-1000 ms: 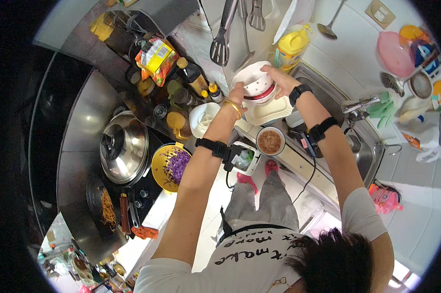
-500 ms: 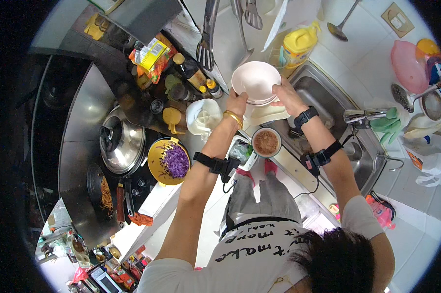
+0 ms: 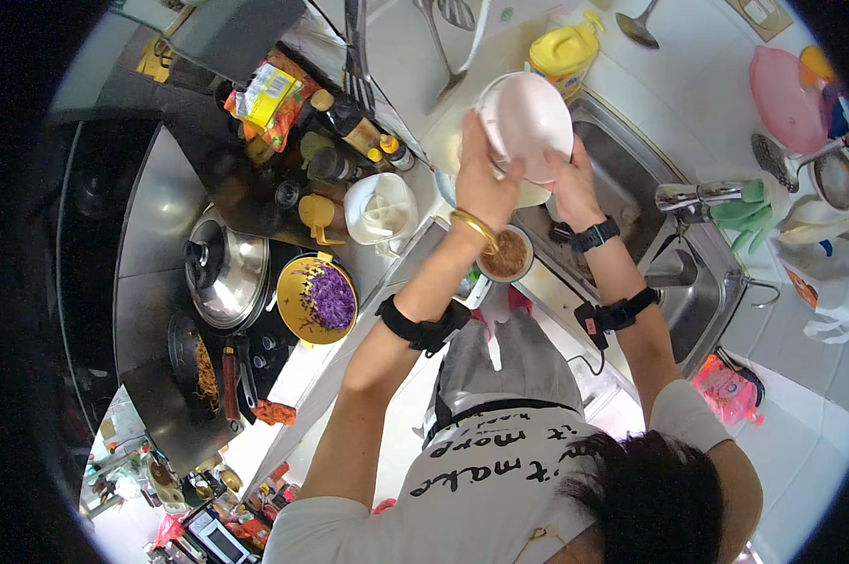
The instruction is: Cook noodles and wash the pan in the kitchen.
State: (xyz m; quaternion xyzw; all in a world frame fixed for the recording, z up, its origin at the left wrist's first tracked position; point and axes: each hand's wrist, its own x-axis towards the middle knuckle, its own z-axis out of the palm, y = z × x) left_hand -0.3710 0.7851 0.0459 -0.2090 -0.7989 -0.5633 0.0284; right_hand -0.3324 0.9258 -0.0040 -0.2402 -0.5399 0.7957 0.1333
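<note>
A small stack of pale pink bowls (image 3: pixel 535 127) is held up over the counter beside the sink, tilted so that the rims show apart on the left. My left hand (image 3: pixel 488 177) closes on the stack's left and lower side; a gold bangle is on that wrist. My right hand (image 3: pixel 573 188) grips the lower right rim, its thumb on the bowl. Below my hands stands a round container of brown food (image 3: pixel 507 256), partly covered by my left wrist. A pale tray or board shows behind the bowls, mostly hidden.
Right of my hands lies the steel sink (image 3: pixel 622 150) with its tap (image 3: pixel 697 195). To the left are a white jug (image 3: pixel 381 209), sauce bottles (image 3: pixel 347 122), a yellow bowl of shredded purple cabbage (image 3: pixel 319 299), a lidded pan (image 3: pixel 227 273) and the stove. Utensils hang on the far wall.
Both hands have raised the bowls farther away and slightly right. The stack has tipped, and my left hand has turned so its back shows more.
</note>
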